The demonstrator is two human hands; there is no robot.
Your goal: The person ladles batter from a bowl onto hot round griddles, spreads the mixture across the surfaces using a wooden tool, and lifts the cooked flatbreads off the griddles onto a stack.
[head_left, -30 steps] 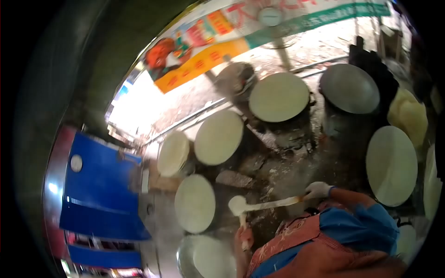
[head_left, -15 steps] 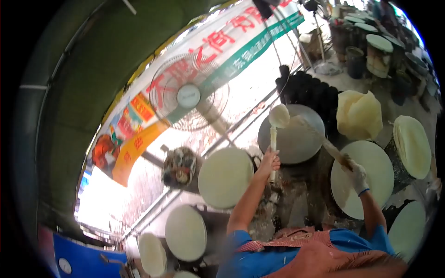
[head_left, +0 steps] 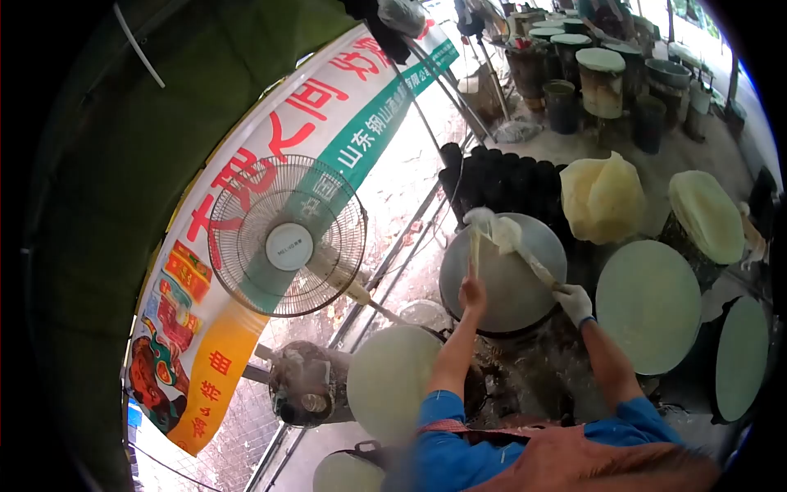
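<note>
A round grey pan stands in front of me. My left hand is bare and closed around the handle of a ladle, whose pale head is over the pan's far edge. My right hand, in a white glove, grips a batter-coated wooden spreader. Its far end meets a pale lump of batter beside the ladle, above the pan. Whether the ladle and spreader touch is unclear.
Pale round griddles stand right and at the lower left. Folded yellow sheets lie beyond the pan, near stacked black cylinders. A caged fan stands left before a banner. Barrels and part of a person are far back.
The view has swung right toward the grey pan. Both hands have come over it, and the ladle and spreader are now close together. The spreader has moved off the neighbouring pale griddle.
</note>
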